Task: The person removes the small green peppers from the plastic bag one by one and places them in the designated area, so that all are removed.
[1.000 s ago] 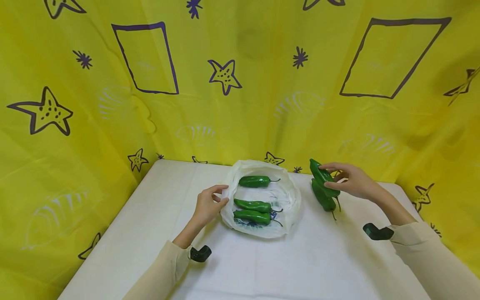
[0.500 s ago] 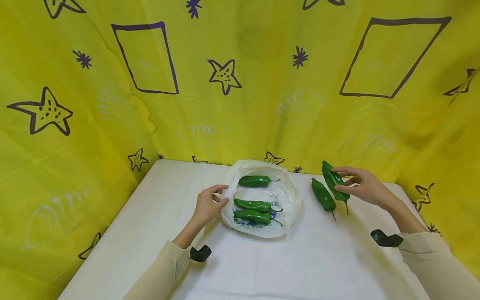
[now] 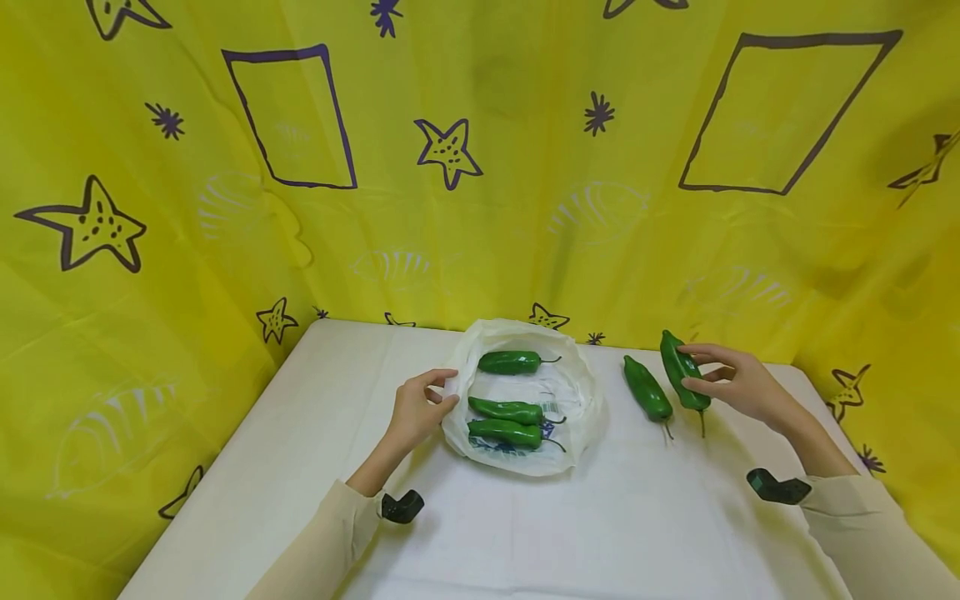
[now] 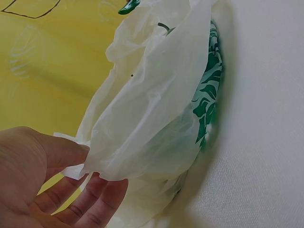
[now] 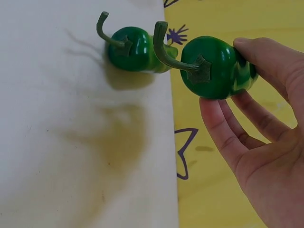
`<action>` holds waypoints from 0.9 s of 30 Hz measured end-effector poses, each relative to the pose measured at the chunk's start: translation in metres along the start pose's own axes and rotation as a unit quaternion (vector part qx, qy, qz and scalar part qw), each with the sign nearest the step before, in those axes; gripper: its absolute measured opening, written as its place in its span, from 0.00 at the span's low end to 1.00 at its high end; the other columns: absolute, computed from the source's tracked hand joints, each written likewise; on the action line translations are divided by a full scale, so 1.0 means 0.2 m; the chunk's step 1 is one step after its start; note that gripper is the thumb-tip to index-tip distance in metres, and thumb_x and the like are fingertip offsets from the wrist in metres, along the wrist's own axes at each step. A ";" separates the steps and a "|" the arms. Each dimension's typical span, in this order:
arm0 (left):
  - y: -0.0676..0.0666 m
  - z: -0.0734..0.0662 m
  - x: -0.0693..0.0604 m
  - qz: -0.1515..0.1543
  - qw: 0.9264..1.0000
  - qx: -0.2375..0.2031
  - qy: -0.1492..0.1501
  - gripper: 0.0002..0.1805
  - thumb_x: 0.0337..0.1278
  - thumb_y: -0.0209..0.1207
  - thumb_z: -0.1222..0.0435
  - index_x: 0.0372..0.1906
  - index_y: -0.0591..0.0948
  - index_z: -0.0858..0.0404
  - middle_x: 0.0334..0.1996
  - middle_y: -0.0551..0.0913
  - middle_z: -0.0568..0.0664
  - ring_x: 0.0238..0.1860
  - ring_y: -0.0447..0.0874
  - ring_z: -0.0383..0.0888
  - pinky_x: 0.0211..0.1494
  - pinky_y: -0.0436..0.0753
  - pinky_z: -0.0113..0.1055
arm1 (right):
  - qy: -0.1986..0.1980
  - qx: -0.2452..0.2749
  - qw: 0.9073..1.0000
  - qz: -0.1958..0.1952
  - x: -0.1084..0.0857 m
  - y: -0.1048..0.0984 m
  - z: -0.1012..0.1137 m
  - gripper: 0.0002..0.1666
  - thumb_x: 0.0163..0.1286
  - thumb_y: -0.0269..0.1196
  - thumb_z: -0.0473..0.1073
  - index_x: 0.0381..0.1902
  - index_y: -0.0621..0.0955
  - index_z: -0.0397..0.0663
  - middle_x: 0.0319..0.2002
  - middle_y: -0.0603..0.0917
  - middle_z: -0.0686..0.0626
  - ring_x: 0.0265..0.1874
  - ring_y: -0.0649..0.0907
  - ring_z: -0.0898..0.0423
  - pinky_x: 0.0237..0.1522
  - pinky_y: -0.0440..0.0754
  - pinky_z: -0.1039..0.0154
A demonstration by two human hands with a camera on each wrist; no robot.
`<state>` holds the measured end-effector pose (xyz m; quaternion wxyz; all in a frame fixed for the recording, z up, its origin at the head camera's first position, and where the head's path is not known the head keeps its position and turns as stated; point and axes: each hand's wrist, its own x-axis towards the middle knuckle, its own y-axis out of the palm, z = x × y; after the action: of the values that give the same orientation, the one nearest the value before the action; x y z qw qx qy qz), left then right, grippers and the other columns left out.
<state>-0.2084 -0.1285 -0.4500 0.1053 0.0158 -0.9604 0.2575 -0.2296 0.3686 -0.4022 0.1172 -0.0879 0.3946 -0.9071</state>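
Observation:
My left hand (image 3: 415, 411) pinches the left rim of a whitish plastic bag (image 3: 587, 425), its mouth spread wide. In the left wrist view the thumb and fingers (image 4: 97, 202) hold a fold of that bag (image 4: 142, 104), which has green leaf print low on its side. Three green peppers lie inside: one at the back (image 3: 510, 362), two side by side (image 3: 506, 411) nearer the front. My right hand (image 3: 738, 385) grips another green pepper (image 3: 678, 367) between thumb and fingers, stem toward me. In the right wrist view this pepper (image 5: 204, 66) is above the table, its shadow apart from it.
One more green pepper (image 3: 647, 388) lies on the white table (image 3: 525, 533), between the bag and my right hand. A yellow curtain (image 3: 517, 233) with starfish drawings hangs behind the table's back edge and along both sides.
My right hand has moved right and slightly toward me, carrying its pepper from over the lying pepper to beside it. The left hand and the bag hold still.

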 end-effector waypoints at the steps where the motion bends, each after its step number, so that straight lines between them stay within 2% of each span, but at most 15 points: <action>1: 0.00 0.00 0.00 0.000 1.000 -0.001 0.001 0.20 0.56 0.70 0.74 0.56 0.86 0.63 0.45 0.86 0.59 0.31 0.81 0.44 0.25 0.79 0.30 | 0.001 0.001 1.000 -0.001 0.00 0.00 -0.01 0.37 0.73 0.68 0.47 0.74 0.70 0.41 0.65 0.75 0.32 0.48 0.83 0.51 0.40 0.84 0.65; 4: 0.00 0.00 0.00 0.001 1.000 -0.003 0.002 0.20 0.56 0.70 0.74 0.56 0.86 0.63 0.44 0.85 0.59 0.30 0.81 0.44 0.25 0.79 0.30 | 0.004 0.006 1.000 -0.003 0.00 0.01 -0.03 0.37 0.73 0.67 0.47 0.74 0.70 0.41 0.64 0.75 0.31 0.48 0.83 0.50 0.40 0.84 0.65; 9: 0.00 -0.01 0.00 0.002 1.000 -0.001 -0.001 0.20 0.57 0.70 0.73 0.56 0.86 0.63 0.45 0.85 0.59 0.31 0.81 0.43 0.25 0.80 0.30 | 0.014 0.012 1.000 -0.001 -0.01 0.02 -0.06 0.37 0.73 0.67 0.47 0.74 0.70 0.39 0.64 0.75 0.31 0.50 0.83 0.42 0.40 0.83 0.65; 15: 0.00 -0.01 -0.01 0.002 1.000 0.000 0.000 0.20 0.57 0.70 0.74 0.56 0.86 0.64 0.45 0.85 0.59 0.31 0.81 0.44 0.25 0.80 0.31 | 0.019 0.025 0.999 0.003 -0.01 0.03 -0.11 0.37 0.73 0.67 0.47 0.74 0.70 0.39 0.63 0.75 0.29 0.50 0.83 0.37 0.40 0.84 0.64; 18: 0.00 -0.01 -0.01 0.003 1.000 -0.001 -0.001 0.20 0.57 0.70 0.74 0.56 0.86 0.64 0.45 0.85 0.59 0.31 0.81 0.43 0.25 0.80 0.31 | 0.018 0.030 0.999 0.003 -0.02 0.04 -0.13 0.36 0.74 0.67 0.48 0.73 0.70 0.40 0.63 0.75 0.30 0.49 0.84 0.41 0.39 0.85 0.63; 23: 0.00 -0.01 -0.01 0.003 1.000 -0.001 -0.002 0.20 0.57 0.70 0.73 0.56 0.86 0.63 0.45 0.85 0.59 0.31 0.81 0.43 0.25 0.80 0.30 | 0.024 0.045 0.999 0.004 -0.01 0.06 -0.17 0.36 0.73 0.67 0.49 0.73 0.71 0.39 0.64 0.75 0.31 0.45 0.84 0.55 0.39 0.86 0.61; 25: 0.00 -0.01 -0.01 0.004 1.000 -0.003 0.000 0.20 0.57 0.70 0.74 0.56 0.86 0.64 0.45 0.85 0.60 0.31 0.81 0.44 0.25 0.80 0.30 | 0.029 0.052 0.998 0.006 -0.01 0.07 -0.18 0.36 0.73 0.68 0.49 0.72 0.71 0.39 0.62 0.75 0.30 0.44 0.85 0.54 0.38 0.87 0.59; 27: 0.00 -0.01 -0.01 0.004 1.000 -0.004 0.002 0.20 0.57 0.70 0.74 0.56 0.86 0.64 0.45 0.85 0.60 0.31 0.81 0.44 0.25 0.80 0.30 | 0.032 0.054 0.998 0.008 -0.01 0.08 -0.19 0.36 0.73 0.67 0.49 0.72 0.71 0.39 0.61 0.76 0.29 0.46 0.86 0.49 0.38 0.87 0.58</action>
<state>-0.2062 -0.1284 -0.4493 0.1059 0.0111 -0.9612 0.2545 -0.2346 0.3849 -0.4399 0.1165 -0.0494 0.3495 -0.9284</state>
